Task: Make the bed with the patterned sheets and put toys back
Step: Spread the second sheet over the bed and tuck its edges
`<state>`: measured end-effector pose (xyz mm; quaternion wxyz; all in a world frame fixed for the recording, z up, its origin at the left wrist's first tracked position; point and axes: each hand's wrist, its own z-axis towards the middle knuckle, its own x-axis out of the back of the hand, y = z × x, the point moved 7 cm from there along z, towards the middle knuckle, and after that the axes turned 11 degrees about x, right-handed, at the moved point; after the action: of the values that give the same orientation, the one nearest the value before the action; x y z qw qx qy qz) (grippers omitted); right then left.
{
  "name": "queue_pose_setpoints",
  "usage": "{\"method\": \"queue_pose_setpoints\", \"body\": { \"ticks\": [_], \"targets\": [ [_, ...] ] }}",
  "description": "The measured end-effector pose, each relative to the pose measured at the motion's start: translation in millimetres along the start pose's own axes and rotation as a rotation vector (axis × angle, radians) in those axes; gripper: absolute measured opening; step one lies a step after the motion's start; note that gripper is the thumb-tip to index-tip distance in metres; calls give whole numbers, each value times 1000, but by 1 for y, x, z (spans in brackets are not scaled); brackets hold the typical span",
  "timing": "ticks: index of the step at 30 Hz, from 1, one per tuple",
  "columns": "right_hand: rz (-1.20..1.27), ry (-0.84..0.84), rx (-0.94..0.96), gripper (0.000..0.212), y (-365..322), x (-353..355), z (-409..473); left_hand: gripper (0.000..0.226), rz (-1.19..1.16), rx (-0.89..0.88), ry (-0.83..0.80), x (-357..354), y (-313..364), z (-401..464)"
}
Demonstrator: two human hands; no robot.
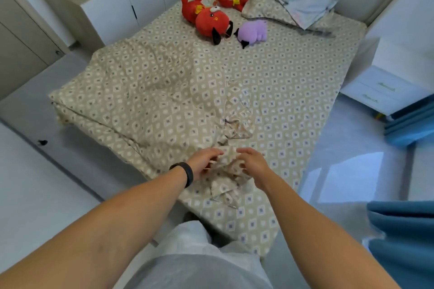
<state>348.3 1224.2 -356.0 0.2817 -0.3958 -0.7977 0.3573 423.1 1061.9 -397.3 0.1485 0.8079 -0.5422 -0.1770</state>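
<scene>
Both hands meet at the bed's foot: the left hand (pixel 203 164) and right hand (pixel 252 166) curl their fingers into a bunched corner of the patterned duvet (pixel 145 91), probably to find its edge before spreading it. Red toys (pixel 209 16) and a purple toy (pixel 252 31) wait near the pillow (pixel 265 10). No writing is legible.
</scene>
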Motion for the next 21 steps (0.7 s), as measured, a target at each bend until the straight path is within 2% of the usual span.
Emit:
{"method": "queue_pose_setpoints", "body": {
  "ticks": [3,9,11,15,17,19,21],
  "targets": [
    [-25,-16,-81,23,33,6,-4,15,7,3,70,13,-8,7],
    [-135,-26,-74,25,52,-16,22,20,-24,93,155,51,-59,23],
    [-258,-59,-70,27,61,-26,36,20,-35,127,163,67,-68,29],
    [-668,-148,-56,31,82,-40,71,20,-68,158,150,94,-68,42],
    [-954,-288,-56,32,91,-62,106,20,-65,169,112,110,-58,60],
    [-1271,-525,-28,37,97,-85,123,18,-56,194,90,118,-52,71],
    [-1424,-690,-2,40,109,-112,136,17,-34,216,77,126,-46,85]
  ]
}}
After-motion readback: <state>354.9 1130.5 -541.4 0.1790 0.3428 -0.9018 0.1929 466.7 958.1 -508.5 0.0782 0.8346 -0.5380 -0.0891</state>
